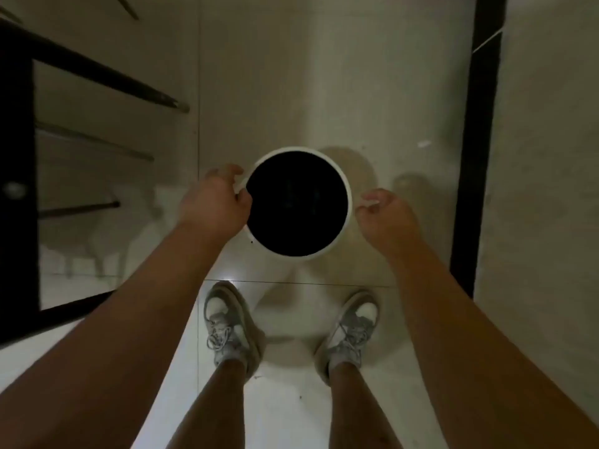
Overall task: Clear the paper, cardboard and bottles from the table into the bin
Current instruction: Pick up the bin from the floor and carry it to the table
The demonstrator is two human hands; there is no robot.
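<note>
White plastic shows at both hands: the left hand (214,199), fingers curled, closes on a small white tab or handle on the rim of the bin (348,202) at the bin's nine o'clock side; the right hand (387,218), likewise curled, pinches a matching white piece at the three o'clock side. Whether each grip is fully tight cannot be told from this angle. Both bare forearms run from the lower corners toward the middle of the view.

The bin is round and white, seen from straight above, with its mouth open and its inside black; no contents can be made out. It stands on the pale tiled floor (275,76), just beyond the toes.

At six o'clock of the bin, two grey-and-white laced shoes (227,325) stand apart on the tiles, with bare shins above them.

At nine o'clock, a dark frame with slanted black legs (107,76) fills the left edge; it may be furniture, but its top is not clear. At three o'clock, a black vertical strip (476,157) divides the floor from a pale wall surface.
</note>
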